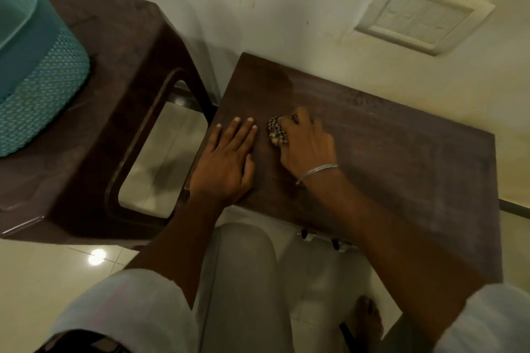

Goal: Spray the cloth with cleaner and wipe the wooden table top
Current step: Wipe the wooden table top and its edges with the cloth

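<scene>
Two bare hands work on the wooden tabletop, seen from a camera worn on the person's head. The right hand is curled over a bunched, brown-and-cream checked cloth and presses it against the wood in the left half of the tabletop, about midway between the far and near edges. Most of the cloth is hidden under the fingers and palm. Only a wad of it shows at the hand's left side, by the fingertips, just beside the other hand. A thin metal bangle circles the right wrist.

The left hand lies flat by the tabletop's left edge, fingers straight and together, holding nothing, its wrist crossing the near-left corner. A darker patch marks the wood toward the far-left corner, while the right side looks paler and dull.

Left of the table stands a dark brown plastic stool carrying a teal perforated basket. A cream switch plate is set in the wall beyond the tabletop's far edge. Pale floor tiles show below.
</scene>
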